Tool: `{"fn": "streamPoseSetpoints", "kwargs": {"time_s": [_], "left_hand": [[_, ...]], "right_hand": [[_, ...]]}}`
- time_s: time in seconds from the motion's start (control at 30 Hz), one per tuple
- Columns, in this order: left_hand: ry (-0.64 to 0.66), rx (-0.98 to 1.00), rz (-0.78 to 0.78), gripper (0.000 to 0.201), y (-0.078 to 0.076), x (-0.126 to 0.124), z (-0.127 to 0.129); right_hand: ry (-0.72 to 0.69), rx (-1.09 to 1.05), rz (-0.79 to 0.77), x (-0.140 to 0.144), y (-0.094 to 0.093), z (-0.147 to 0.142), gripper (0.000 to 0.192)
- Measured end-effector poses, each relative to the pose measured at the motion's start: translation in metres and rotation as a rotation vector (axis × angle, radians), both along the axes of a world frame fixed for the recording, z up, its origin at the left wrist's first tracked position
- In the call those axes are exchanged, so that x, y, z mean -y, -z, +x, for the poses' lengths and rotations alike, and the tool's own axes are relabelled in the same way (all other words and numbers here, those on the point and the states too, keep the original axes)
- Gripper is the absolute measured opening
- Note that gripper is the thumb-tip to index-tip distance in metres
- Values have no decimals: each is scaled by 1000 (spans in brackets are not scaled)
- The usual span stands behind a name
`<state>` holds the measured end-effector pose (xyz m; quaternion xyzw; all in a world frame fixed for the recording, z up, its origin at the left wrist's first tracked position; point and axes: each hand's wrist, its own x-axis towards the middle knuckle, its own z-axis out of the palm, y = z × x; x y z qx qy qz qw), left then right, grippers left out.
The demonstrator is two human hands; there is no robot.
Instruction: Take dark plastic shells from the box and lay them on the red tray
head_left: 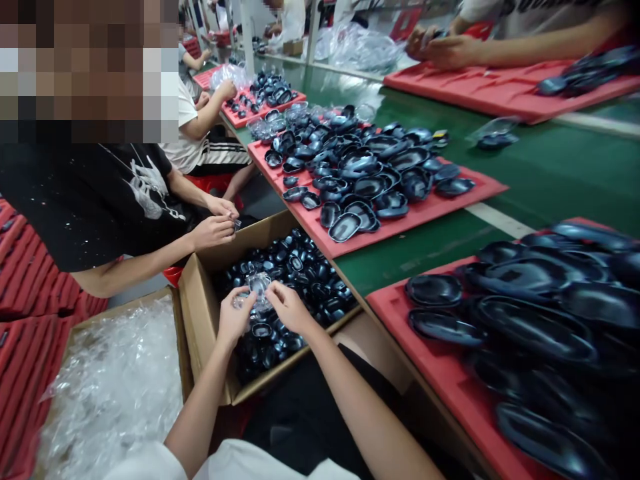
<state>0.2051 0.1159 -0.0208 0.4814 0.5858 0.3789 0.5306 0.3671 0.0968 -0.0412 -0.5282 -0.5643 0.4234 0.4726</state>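
Over an open cardboard box (203, 320), my left hand (235, 315) pinches a clear plastic piece (259, 285). My right hand (289, 307) meets it from the other side, thumb and fingertips closed on its edge. The piece is see-through, so whether a dark part sits inside it I cannot tell. Below both hands the box is filled with small glossy dark-blue plastic shells (295, 263).
Left of the box stands a carton of crumpled clear plastic (125, 373). To the right, red trays (320, 243) heaped with dark shells (357, 163) lie on a green table (415, 250). A co-worker's hands (217, 227) are close by at the box's far-left corner.
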Motion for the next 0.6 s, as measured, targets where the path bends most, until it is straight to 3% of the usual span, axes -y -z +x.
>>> {"fn": "streamPoseSetpoints", "kwargs": {"time_s": [0.1,0.2,0.3,0.37,0.47,0.53,0.6], "left_hand": [[119,107,-78,50,4,-1,15],[187,164,-42,46,5,3,22],[180,186,0,57,6,5,22],[126,165,9,57,9,4,20],[37,152,27,52,14,3,17],[28,164,28,53,15,3,16],[46,158,24,52,17,5,16]], "right_hand": [[6,3,-9,24,-4,9,31],[157,-55,-40,27,-1,13,33],[355,15,-16,18,2,14,33],[420,127,94,15,1,14,32],[256,239,256,17,-1,14,23],[128,293,239,19,3,13,21],[153,368,141,19,8,12,25]]}}
